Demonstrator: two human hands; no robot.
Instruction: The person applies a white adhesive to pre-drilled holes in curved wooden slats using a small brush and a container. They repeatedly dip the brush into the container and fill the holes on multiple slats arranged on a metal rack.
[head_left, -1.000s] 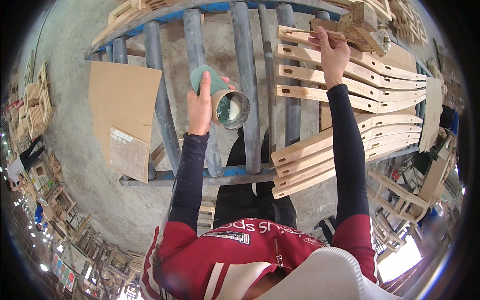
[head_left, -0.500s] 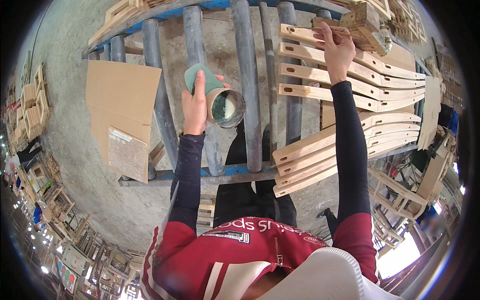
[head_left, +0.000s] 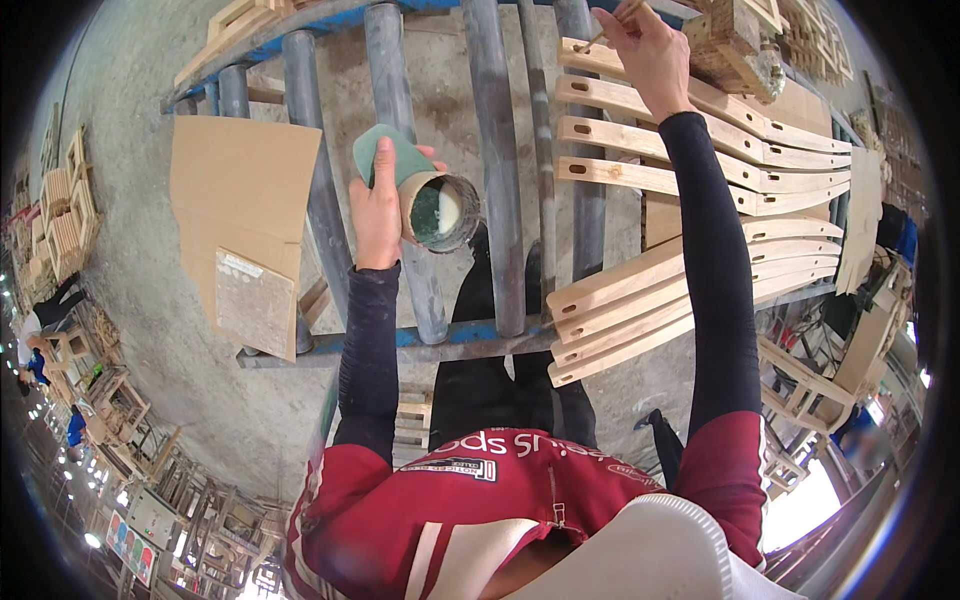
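Left hand (head_left: pixel 377 208) around green open can (head_left: pixel 425 195), whitish liquid inside.

Taking the rack (head_left: pixel 470 335) of grey pipes as the landmark: open gaps run between its pipes, showing bare floor below, wide enough in the middle for a hand to drop through. On its right half, curved slats (head_left: pixel 700 180) lie crowded edge to edge, closing that side. A wooden block (head_left: pixel 735 35) sits at the far right corner. Cardboard (head_left: pixel 240 210) covers its left end. The left hand (head_left: pixel 378 205) with a can (head_left: pixel 430 200) hangs over the middle pipes; the right hand (head_left: pixel 645 45) blocks the far slats.
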